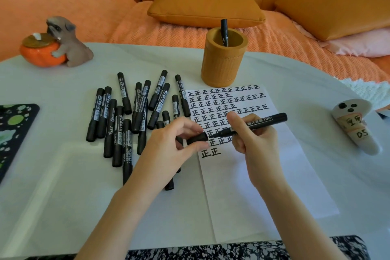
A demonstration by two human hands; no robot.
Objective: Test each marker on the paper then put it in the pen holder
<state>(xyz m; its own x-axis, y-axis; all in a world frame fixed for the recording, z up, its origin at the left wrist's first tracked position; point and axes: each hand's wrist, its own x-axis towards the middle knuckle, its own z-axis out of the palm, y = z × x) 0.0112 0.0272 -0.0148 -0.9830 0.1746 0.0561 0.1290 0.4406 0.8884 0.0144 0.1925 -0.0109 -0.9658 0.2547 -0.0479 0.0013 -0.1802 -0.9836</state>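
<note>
Two hands busy over the paper (263,186), at the front-right part of the bench (63,196). Pinched in the left hand (173,143), between thumb and fingertips: a black cap (197,138), just off the pen's tip. Gripped in the right hand (251,139), fingers curled round the front half of the barrel: the uncapped marker (259,120), tip aimed left and down, close over the lowest rows of written characters. Impossible to say whether touching the sheet. Either uncapping for a test stroke or recapping after one; cannot tell which.

Handling, as a guess: light, stiff plastic barrel, smooth and a touch slick. Best held low near the tip for writing, at mid-barrel for the carry to the holder. Wet tip likely to smudge fingers, so better capped first, pressed on until snug. Thin loose sheet, apt to slide unless pinned by the free hand.

Further back, left of the sheet: well over a dozen capped markers (126,116) in a loose, criss-crossed heap, probably untested. Just beyond the paper's top edge: a tan pen holder (221,67), upright, with a single marker (224,31) standing inside. Early in the job, by that count.

At the far-left corner: a dog figurine (67,44).
</note>
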